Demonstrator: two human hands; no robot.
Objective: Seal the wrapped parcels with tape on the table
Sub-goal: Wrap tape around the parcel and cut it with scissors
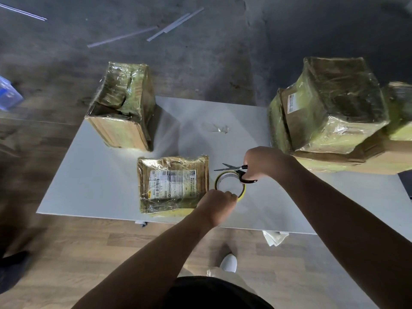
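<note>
The left hand (217, 204) is curled round the near rim of the tape roll (224, 175), just beside the flat labelled parcel (174, 184) on the desk (100, 179). The right hand (263, 162) grips scissors (231, 167), blades parted, above the roll. Those open tips point toward the parcel and could nick its film. A cut strip might also fold and stick to itself.

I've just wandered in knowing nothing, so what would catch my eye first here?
Over the white table, the left hand grips a tape roll and the right hand holds open scissors beside it. Left of them lies a small labelled parcel in shiny film; a bulky wrapped box stands far left, a stack of parcels far right.
</note>
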